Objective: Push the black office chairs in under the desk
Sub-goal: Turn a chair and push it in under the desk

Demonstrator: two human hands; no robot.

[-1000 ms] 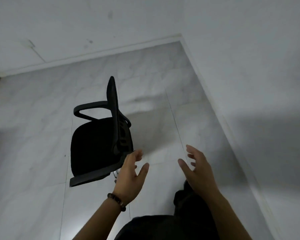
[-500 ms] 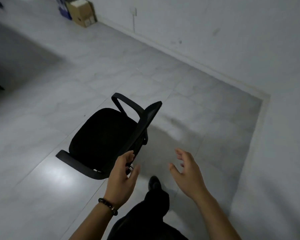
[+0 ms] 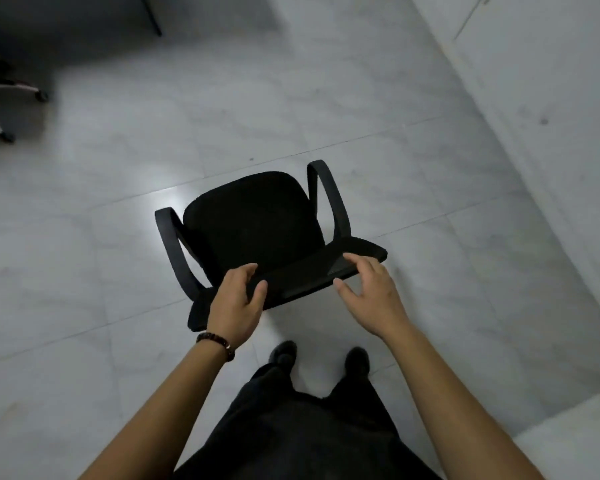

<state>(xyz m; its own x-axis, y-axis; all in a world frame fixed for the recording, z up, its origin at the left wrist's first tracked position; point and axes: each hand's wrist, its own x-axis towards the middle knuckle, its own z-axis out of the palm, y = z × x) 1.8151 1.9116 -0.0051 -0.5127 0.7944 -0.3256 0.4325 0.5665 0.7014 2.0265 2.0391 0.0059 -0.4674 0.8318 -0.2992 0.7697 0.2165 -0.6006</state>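
The black chair (image 3: 253, 220) stands on the tiled floor (image 3: 84, 271) mid-scene, seat facing away, its backrest (image 3: 309, 271) nearest the person. The left hand (image 3: 234, 306) grips the backrest's top edge, fingers over the far side and thumb on the near. The right hand (image 3: 371, 299) lies on the same edge with loose, spread fingers, thumb clear. Far left is another chair's wheeled base (image 3: 11, 88). A dark post (image 3: 151, 15), perhaps a desk leg, stands at the far edge.

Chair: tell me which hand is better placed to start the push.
Left. The left hand grips the chair by its backrest; the right hand is open, fingers loose at its edge.
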